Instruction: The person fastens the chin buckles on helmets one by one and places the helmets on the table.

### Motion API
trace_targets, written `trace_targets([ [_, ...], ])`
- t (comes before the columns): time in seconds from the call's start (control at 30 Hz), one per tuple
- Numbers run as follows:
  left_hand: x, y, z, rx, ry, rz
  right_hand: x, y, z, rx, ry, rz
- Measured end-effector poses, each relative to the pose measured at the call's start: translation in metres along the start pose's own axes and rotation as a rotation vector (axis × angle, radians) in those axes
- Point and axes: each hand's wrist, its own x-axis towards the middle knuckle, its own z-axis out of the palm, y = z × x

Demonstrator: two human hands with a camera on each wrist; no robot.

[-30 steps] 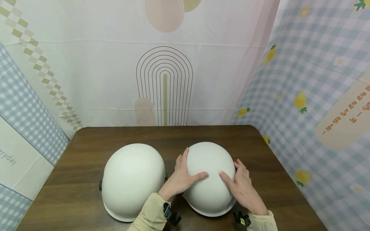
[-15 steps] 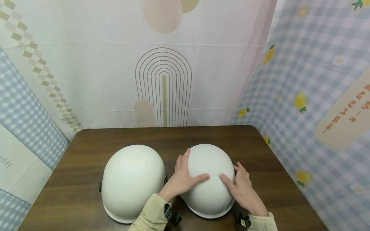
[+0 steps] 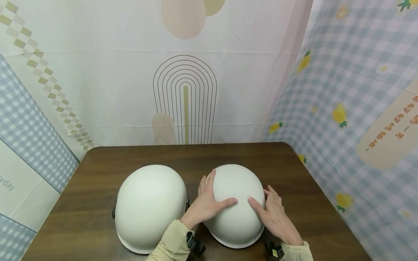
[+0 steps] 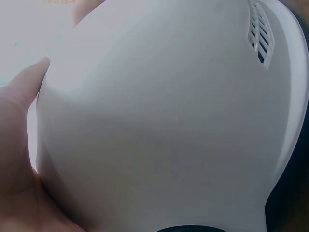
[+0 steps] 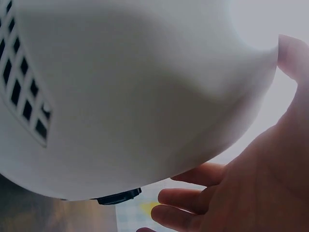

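Two white helmets stand side by side on the table, domes up. On the right helmet both hands rest, one at each side, thumbs pointing inward over the dome. My left hand lies along its left side with fingers straight. At its right side is my right hand, fingers loosely bent, thumb touching the shell. In the right wrist view some fingers stand apart from the shell. A slotted vent shows in the left wrist view, and another vent in the right one. The helmet's underside is hidden.
The left helmet stands close beside my left forearm, a black knob on its left side. Both stand on a dark wooden table. A patterned cloth hangs behind, with a checked cloth at the right.
Both hands stay on the right helmet. It sits a little lower in the head view, as does the other helmet, along with a slight shift of the whole view.
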Motion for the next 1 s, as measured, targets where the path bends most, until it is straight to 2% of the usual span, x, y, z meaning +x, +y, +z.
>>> trace_targets([
  [1.0,-0.0017,0.0007,0.0031,0.015,0.017,-0.001,0.0031,0.0055,0.0056,0.046,-0.051,0.033],
])
